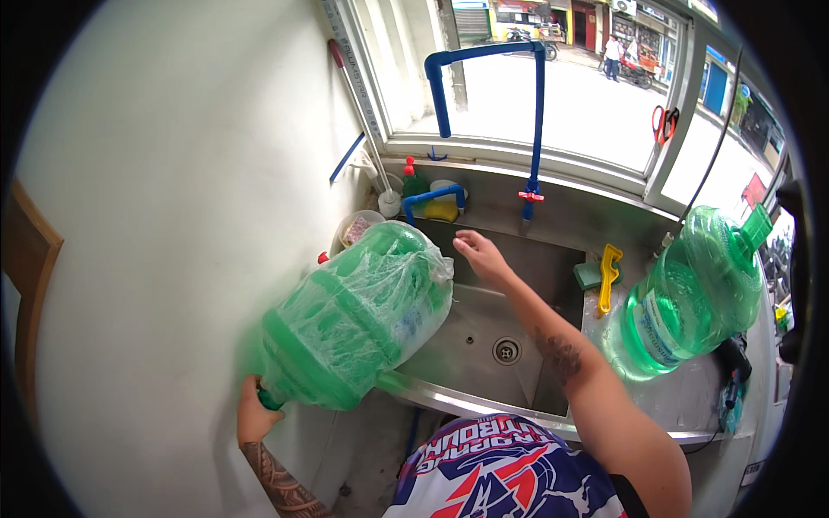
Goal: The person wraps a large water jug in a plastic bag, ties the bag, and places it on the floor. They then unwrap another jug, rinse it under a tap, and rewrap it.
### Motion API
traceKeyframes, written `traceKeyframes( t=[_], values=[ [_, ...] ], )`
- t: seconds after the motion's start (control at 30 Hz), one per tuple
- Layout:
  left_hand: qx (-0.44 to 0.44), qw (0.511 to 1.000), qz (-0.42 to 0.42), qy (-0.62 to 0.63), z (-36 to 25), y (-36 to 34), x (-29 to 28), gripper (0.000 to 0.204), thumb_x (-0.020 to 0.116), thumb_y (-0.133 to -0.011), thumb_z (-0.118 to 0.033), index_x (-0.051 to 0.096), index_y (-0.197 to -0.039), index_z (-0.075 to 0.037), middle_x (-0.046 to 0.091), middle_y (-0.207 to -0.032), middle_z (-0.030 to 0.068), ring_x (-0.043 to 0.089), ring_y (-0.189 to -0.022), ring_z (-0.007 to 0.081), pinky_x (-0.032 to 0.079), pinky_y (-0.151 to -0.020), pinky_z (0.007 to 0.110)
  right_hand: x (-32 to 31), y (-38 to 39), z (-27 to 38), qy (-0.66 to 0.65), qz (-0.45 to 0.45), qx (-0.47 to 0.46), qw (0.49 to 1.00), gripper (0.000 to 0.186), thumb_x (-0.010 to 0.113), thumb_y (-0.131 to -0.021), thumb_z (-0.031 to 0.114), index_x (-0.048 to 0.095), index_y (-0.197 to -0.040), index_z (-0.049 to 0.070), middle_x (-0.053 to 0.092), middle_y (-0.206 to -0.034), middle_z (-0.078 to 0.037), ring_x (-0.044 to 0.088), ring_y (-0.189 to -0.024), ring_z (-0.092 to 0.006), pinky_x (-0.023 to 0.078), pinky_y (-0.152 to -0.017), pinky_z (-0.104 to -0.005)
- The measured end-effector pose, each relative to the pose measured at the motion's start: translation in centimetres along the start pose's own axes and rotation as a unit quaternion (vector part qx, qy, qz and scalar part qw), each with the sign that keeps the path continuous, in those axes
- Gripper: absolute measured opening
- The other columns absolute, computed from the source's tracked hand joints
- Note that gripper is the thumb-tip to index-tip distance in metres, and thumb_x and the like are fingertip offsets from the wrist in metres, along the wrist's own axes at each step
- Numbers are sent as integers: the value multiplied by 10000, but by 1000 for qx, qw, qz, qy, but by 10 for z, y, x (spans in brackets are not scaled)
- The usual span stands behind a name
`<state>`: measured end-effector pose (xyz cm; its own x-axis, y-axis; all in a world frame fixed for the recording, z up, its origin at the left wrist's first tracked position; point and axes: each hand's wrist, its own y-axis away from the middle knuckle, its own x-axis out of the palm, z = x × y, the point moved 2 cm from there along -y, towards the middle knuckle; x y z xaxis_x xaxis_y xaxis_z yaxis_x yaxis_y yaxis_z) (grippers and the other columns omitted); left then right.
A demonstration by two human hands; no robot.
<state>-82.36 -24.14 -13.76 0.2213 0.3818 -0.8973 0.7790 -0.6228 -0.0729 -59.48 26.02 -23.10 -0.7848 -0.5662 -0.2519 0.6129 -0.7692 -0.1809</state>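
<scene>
The left hand is clamped around the neck of a big green water jug, wrapped in clear crinkled plastic, which lies tipped on its side with its base over the left edge of the steel sink and its neck hanging out past the sink's front left corner. I cannot tell whether anything is inside it. The right hand hovers over the back of the basin, fingers spread and loose, its grip apart and holding nothing.

A 2nd green jug, also wrapped in plastic, lies on the desk at the right of the sink, its cap pointing up toward the window; it looks see-through and its fill is hard to judge. A yellow brush and a green sponge lie between that jug and the basin. At the sink's back left corner stand a small green bottle and a bowl with something pinkish in it.

A blue pipe tap arches above the sink. Behind it a wide window shows a sunlit street, and red scissors hang on its frame. A plain white wall stands to the left.
</scene>
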Motion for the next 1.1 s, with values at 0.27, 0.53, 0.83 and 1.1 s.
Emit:
traceKeyframes(
  t=[0.27,0.53,0.83,1.1],
  values=[
    [-84,981,35,-171,-23,-9,9,705,806,-515,-5,614,-1191,-61,581,-1113,120,611,-994,358,512,-827,439,9,-42,79,245,83,-4,966,518,623,-872,536,681,-1145,100,717,-1038,-84,661,-996,-239,453,-933,-360],
    [-35,994,-67,-84,7,11,31,649,798,-573,43,573,-1177,-31,604,-1095,149,604,-1028,372,504,-851,427,-13,9,55,244,61,-127,960,172,647,-897,260,704,-878,100,668,-720,-43,600,-691,-161,363,-904,-336],
    [21,991,-113,-74,20,17,41,482,771,-638,11,617,-1092,-32,563,-1048,125,604,-941,357,497,-782,429,-34,40,87,68,16,-117,991,325,680,-886,355,678,-1107,116,666,-1079,-73,600,-1013,-214,319,-1024,-372],
    [27,984,-163,-63,4,23,46,473,746,-636,33,650,-1084,-87,568,-992,105,590,-914,329,483,-775,413,-14,46,128,299,184,-222,910,429,684,-869,400,657,-1242,191,579,-1326,-76,521,-1216,-233,240,-1074,-412]
  ],
)
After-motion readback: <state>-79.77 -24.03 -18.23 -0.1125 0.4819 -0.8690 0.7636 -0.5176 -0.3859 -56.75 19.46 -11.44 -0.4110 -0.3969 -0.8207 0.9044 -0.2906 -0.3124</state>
